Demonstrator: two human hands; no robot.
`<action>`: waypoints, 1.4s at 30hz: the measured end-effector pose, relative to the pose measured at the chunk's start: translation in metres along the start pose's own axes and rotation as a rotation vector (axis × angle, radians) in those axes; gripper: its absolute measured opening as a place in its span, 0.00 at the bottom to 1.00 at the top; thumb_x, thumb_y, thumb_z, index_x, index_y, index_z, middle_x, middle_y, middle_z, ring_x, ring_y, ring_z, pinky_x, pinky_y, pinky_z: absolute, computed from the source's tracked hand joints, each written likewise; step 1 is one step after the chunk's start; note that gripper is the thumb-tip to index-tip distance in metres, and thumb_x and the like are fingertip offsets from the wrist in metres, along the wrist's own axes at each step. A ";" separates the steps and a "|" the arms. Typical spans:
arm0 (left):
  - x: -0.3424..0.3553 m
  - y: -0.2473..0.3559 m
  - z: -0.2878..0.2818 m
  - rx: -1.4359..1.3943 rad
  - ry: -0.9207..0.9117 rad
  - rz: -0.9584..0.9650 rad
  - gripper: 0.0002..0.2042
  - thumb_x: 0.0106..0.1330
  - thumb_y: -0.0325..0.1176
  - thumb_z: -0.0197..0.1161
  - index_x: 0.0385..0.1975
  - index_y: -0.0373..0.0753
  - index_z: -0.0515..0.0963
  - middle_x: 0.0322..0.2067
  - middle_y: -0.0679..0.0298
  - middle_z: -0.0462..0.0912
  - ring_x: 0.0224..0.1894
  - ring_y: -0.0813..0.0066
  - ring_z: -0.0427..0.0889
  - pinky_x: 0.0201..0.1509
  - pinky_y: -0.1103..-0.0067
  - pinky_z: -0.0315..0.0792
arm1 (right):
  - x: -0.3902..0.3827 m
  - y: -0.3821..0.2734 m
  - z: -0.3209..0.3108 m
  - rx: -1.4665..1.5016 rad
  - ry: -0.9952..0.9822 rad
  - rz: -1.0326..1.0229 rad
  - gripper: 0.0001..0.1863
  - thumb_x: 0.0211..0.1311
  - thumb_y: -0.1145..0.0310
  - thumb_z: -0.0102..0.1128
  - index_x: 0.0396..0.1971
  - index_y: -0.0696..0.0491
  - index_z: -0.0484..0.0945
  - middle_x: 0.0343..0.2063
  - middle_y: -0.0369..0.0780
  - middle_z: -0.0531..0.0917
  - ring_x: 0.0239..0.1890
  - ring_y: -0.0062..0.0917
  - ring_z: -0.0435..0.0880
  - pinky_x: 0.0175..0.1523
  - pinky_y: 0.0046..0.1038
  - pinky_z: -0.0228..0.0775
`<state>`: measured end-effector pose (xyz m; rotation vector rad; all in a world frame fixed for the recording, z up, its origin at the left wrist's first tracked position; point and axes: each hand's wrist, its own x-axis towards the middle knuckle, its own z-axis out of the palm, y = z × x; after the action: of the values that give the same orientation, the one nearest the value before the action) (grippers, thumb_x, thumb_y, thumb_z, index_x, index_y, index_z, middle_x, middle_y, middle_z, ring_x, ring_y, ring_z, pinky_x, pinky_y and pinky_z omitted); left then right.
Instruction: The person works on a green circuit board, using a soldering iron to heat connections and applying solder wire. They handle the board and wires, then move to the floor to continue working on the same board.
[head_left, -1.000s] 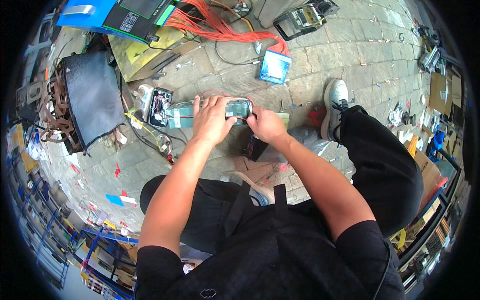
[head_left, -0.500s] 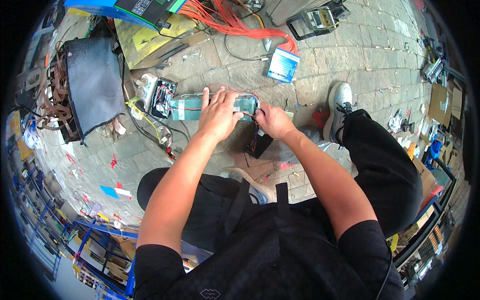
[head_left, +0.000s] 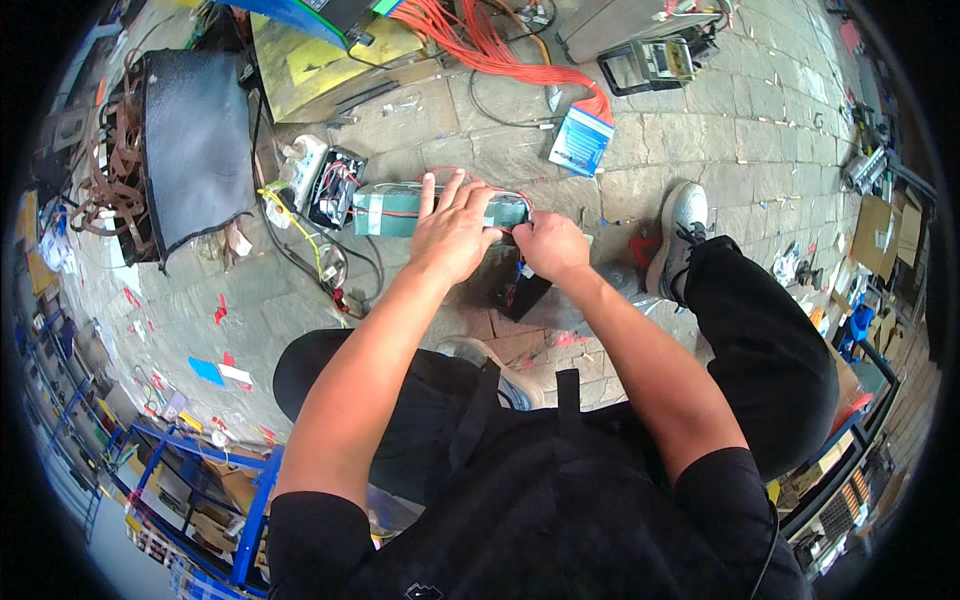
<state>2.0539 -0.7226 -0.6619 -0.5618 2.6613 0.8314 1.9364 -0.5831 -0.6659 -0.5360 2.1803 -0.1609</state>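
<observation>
A long green battery pack (head_left: 385,213) lies crosswise on the floor in front of me, with clear tape around it and thin red wires along it. My left hand (head_left: 452,232) rests across its middle, fingers stretched out and spread over the top, thumb along the near side. At the pack's right end my right hand (head_left: 553,245) is closed, fingertips pinched together beside red wires. What those fingertips hold is hidden. Just below the right hand sits a small black box-like part (head_left: 525,293) with thin wires leading up from it.
Left of the pack stand an open black case with wires (head_left: 337,187) and a white power strip (head_left: 305,170). A blue connector board (head_left: 581,140) ends a bundle of orange-red cables (head_left: 520,72). A dark-covered box (head_left: 200,150) stands far left. My shoe (head_left: 683,215) is at right.
The whole view has shifted slightly, so the floor items appear a little further right. Both hands keep the same hold at the pack, with hardly any change in the fingers.
</observation>
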 end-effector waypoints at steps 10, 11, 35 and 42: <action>0.000 -0.004 0.004 -0.003 0.017 0.019 0.27 0.66 0.43 0.67 0.63 0.43 0.69 0.68 0.62 0.70 0.77 0.59 0.55 0.81 0.53 0.35 | 0.018 0.011 0.000 -0.003 -0.103 -0.073 0.22 0.59 0.54 0.52 0.32 0.60 0.84 0.35 0.56 0.86 0.41 0.51 0.86 0.52 0.47 0.77; 0.000 -0.005 0.004 -0.002 0.016 0.014 0.27 0.66 0.43 0.67 0.63 0.43 0.69 0.68 0.63 0.70 0.77 0.60 0.55 0.81 0.53 0.34 | 0.018 0.011 0.000 0.001 -0.100 -0.071 0.22 0.59 0.54 0.52 0.32 0.61 0.84 0.35 0.56 0.86 0.41 0.51 0.86 0.52 0.47 0.77; 0.000 -0.004 0.003 0.014 -0.016 -0.018 0.28 0.68 0.46 0.65 0.65 0.44 0.68 0.70 0.65 0.68 0.78 0.64 0.52 0.82 0.57 0.32 | -0.006 0.017 0.029 0.119 0.261 -0.172 0.13 0.57 0.59 0.59 0.27 0.55 0.81 0.25 0.52 0.84 0.31 0.50 0.85 0.40 0.49 0.76; -0.001 -0.007 0.005 0.007 0.008 0.006 0.28 0.66 0.45 0.67 0.64 0.43 0.68 0.69 0.62 0.69 0.78 0.60 0.54 0.81 0.55 0.36 | -0.003 0.023 0.031 0.119 0.279 -0.213 0.12 0.57 0.60 0.60 0.26 0.55 0.81 0.25 0.52 0.84 0.31 0.52 0.84 0.39 0.50 0.76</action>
<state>2.0581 -0.7246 -0.6688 -0.5564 2.6733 0.8234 1.9544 -0.5588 -0.6901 -0.7117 2.3597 -0.5041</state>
